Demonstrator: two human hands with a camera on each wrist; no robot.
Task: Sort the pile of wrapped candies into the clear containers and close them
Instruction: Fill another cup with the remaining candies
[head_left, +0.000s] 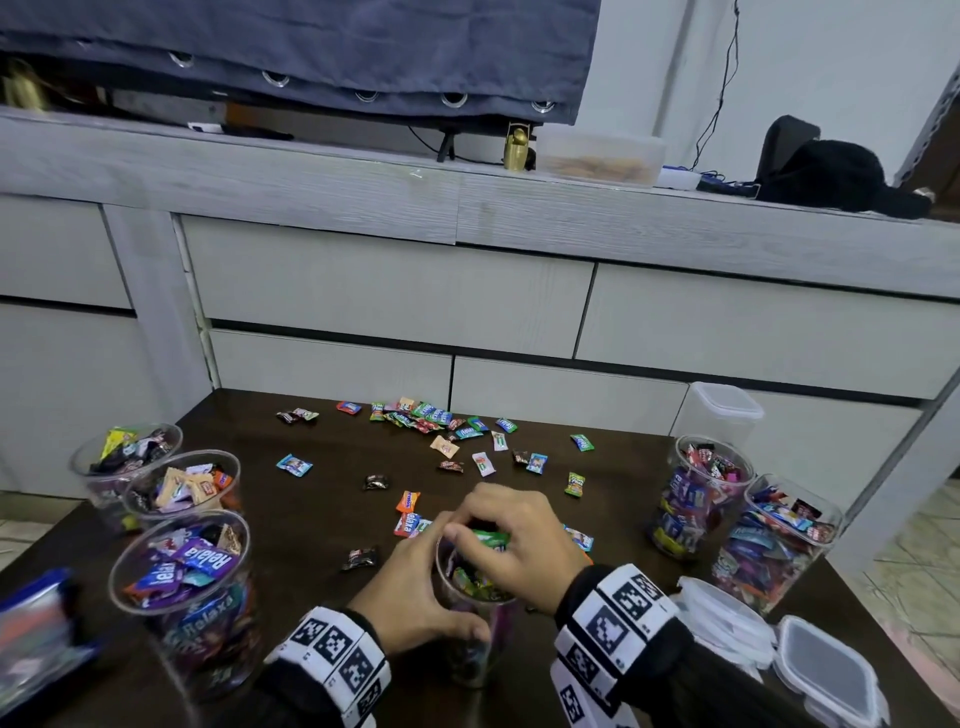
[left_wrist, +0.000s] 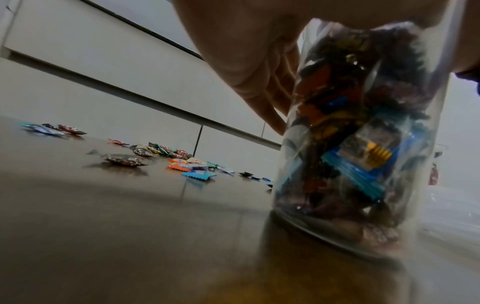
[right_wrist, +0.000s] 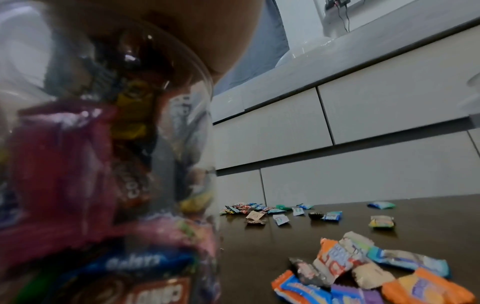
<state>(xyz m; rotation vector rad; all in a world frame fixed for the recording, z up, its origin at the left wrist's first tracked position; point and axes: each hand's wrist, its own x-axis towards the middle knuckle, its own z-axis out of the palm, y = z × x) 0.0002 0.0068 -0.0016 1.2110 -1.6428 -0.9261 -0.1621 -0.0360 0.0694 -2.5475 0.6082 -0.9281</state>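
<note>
A clear round container (head_left: 480, 644) (left_wrist: 358, 144) (right_wrist: 103, 164), nearly full of mixed wrapped candies, stands near the front of the dark table (head_left: 322, 499). My left hand (head_left: 415, 587) grips its side, fingers (left_wrist: 262, 96) curled round the wall. My right hand (head_left: 514, 540) hovers over its mouth, pinching a green wrapped candy (head_left: 491, 538) at the rim. Loose candies (head_left: 431, 415) (left_wrist: 182, 162) (right_wrist: 259, 209) lie scattered across the table's far middle, with a few more (right_wrist: 363, 271) close beside the container.
Three open filled containers (head_left: 182, 577) stand at the left, two more (head_left: 701, 493) and an empty lidded one (head_left: 722, 410) at the right. Clear lids (head_left: 821, 670) lie at the front right. A blue packet (head_left: 36, 634) sits front left. Grey drawers (head_left: 519, 312) rise behind the table.
</note>
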